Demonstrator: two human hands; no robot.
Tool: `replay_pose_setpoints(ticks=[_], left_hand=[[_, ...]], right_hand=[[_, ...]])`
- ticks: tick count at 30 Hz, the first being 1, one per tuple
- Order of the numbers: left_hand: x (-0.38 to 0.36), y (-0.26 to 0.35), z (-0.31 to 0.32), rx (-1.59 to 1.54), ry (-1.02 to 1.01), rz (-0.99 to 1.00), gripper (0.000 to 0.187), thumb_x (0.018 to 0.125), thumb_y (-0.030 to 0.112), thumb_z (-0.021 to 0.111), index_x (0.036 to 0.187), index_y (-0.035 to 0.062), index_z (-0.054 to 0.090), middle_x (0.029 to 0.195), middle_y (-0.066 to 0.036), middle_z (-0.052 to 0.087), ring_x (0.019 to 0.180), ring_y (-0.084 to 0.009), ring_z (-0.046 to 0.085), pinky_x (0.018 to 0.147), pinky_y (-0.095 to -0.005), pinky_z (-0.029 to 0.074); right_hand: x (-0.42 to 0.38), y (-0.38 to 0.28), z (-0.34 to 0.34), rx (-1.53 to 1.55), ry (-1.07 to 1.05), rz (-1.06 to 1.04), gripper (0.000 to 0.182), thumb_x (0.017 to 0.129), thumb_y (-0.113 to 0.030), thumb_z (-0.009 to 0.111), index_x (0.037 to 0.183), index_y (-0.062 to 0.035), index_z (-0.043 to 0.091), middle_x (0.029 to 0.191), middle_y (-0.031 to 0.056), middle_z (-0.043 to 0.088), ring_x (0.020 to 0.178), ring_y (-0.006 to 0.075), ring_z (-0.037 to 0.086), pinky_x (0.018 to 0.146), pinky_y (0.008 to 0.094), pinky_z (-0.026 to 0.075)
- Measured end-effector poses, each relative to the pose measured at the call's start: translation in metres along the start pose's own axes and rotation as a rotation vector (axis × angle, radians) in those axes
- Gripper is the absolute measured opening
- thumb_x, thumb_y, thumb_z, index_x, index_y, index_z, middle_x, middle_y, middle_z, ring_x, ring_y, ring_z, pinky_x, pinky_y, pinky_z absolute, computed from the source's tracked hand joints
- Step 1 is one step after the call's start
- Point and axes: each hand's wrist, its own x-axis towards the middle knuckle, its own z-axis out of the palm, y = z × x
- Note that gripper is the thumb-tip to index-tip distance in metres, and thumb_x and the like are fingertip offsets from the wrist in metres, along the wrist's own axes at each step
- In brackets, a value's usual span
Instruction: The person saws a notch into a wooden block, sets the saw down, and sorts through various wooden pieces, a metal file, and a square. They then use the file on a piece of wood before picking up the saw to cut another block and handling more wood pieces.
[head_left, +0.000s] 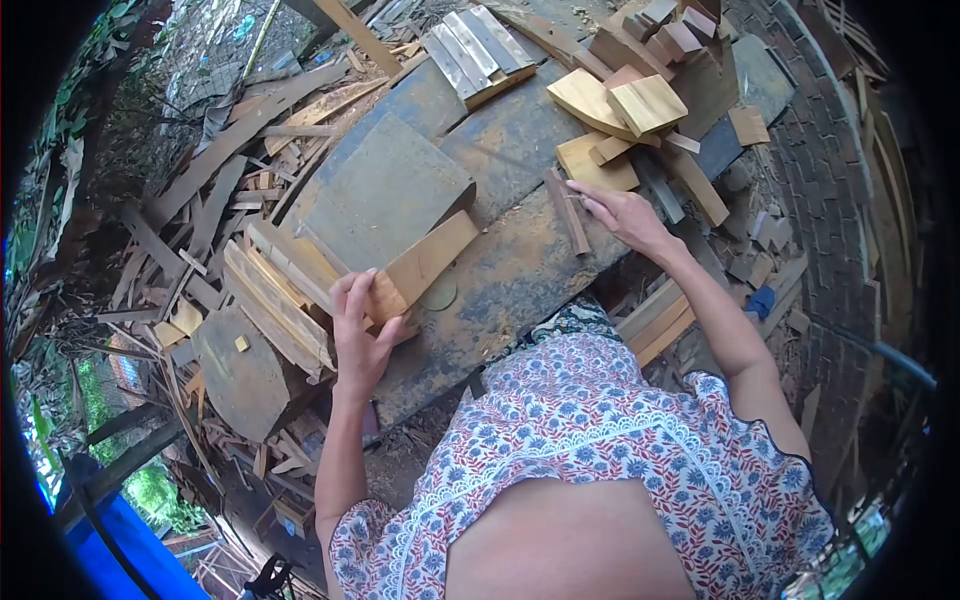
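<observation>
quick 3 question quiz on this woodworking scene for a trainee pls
1. True or false: the left hand grips the end of a wooden block.
2. What does the right hand rest beside? A) a narrow wood strip B) a hammer C) a blue tarp
3. What surface do both hands work on?

Key: 1 true. 2 A. 3 a worn dark workbench, with stacked offcuts at its far end.

table (520, 270): worn metal sheet, matt, rust-stained
wooden block (425, 262): smooth sawn wood, pale orange
far blocks (640, 100): pale raw wood
dress (600, 450): printed floral cloth
</observation>
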Motion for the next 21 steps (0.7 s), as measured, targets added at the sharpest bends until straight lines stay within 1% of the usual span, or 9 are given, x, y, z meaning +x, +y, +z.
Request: replay_pose_setpoints(ticks=[3,6,8,10,11,12,14,17,21], left_hand=[[0.038,0.013,0.042,-0.229,0.009,-0.105,0.059,0.076,0.011,0.074,0.129,0.0025,0.05,0.116,-0.013,0.049,0.105,-0.0243,0.054,0.084,-0.0323,0.047],[0.088,0.02,0.115,-0.568,-0.052,-0.26,0.051,0.084,0.021,0.07,0.125,-0.0025,0.052,0.112,-0.015,0.052,0.107,-0.0244,0.052,0.089,-0.0328,0.044],[0.121,0.019,0.169,-0.525,-0.124,-0.218,0.046,0.086,0.024,0.069,0.12,-0.0034,0.055,0.106,-0.015,0.059,0.1,-0.0227,0.057,0.085,-0.0329,0.047],[0.141,0.019,0.228,-0.957,-0.158,-0.43,0.038,0.088,0.026,0.067,0.113,-0.0011,0.06,0.096,-0.008,0.066,0.076,-0.0153,0.063,0.064,-0.0268,0.054],[0.151,0.009,0.257,-0.986,-0.222,-0.465,0.037,0.088,0.026,0.067,0.114,-0.0002,0.059,0.097,-0.008,0.066,0.077,-0.013,0.063,0.063,-0.0247,0.055],[0.157,0.008,0.276,-1.021,-0.195,-0.554,0.037,0.088,0.026,0.068,0.112,-0.0007,0.059,0.099,-0.008,0.065,0.076,-0.0122,0.062,0.063,-0.025,0.055],[0.164,-0.013,0.311,-1.083,-0.185,-0.596,0.067,0.087,0.03,0.07,0.139,0.0006,0.04,0.115,-0.012,0.058,0.092,-0.0175,0.063,0.071,-0.028,0.057],[0.158,-0.011,0.278,-1.101,-0.183,-0.681,0.098,0.085,0.034,0.072,0.152,0.0052,0.005,0.131,-0.023,0.047,0.098,-0.0218,0.063,0.076,-0.0319,0.057],[0.119,-0.019,0.203,-1.402,0.145,-0.758,0.102,0.085,0.041,0.071,0.15,0.0012,0.004,0.143,-0.029,0.031,0.108,-0.0304,0.059,0.088,-0.0372,0.053]], right_hand=[[-0.01,0.001,-0.028,0.251,0.355,0.081,0.036,0.099,-0.021,0.047,0.134,-0.0137,0.053,0.126,0.0153,0.061,0.113,0.0285,0.061,0.094,0.0336,0.047],[-0.018,0.013,-0.043,0.319,0.504,0.186,0.036,0.099,-0.022,0.046,0.135,-0.0162,0.052,0.121,0.0173,0.062,0.109,0.033,0.062,0.089,0.0368,0.049],[-0.024,0.021,-0.049,0.296,0.507,0.233,0.037,0.1,-0.022,0.045,0.136,-0.0158,0.051,0.123,0.0177,0.061,0.112,0.0317,0.061,0.09,0.0357,0.047],[-0.026,0.024,-0.049,0.277,0.5,0.221,0.038,0.101,-0.02,0.043,0.138,-0.0117,0.048,0.127,0.0153,0.06,0.116,0.0278,0.059,0.094,0.034,0.044],[-0.027,0.023,-0.049,0.269,0.487,0.207,0.039,0.101,-0.019,0.042,0.138,-0.0096,0.048,0.13,0.0132,0.059,0.12,0.0254,0.057,0.097,0.0338,0.042],[-0.029,0.03,-0.043,0.272,0.471,0.217,0.039,0.101,-0.019,0.042,0.139,-0.0092,0.047,0.126,0.0098,0.061,0.104,0.0185,0.062,0.088,0.0296,0.046],[-0.034,0.036,-0.038,0.382,0.335,0.377,0.04,0.102,-0.019,0.043,0.14,-0.008,0.046,0.113,0.0014,0.061,0.069,0.0083,0.04,0.062,0.0226,0.039],[-0.036,0.033,-0.02,0.457,0.319,0.318,0.04,0.102,-0.017,0.044,0.142,-0.0112,0.045,0.087,-0.0024,0.053,0.065,0.0065,0.038,0.059,0.0228,0.038],[-0.029,0.008,-0.003,0.435,0.28,0.225,0.041,0.102,-0.021,0.044,0.142,-0.0133,0.045,0.079,-0.0011,0.048,0.064,0.0074,0.037,0.057,0.0235,0.036]])
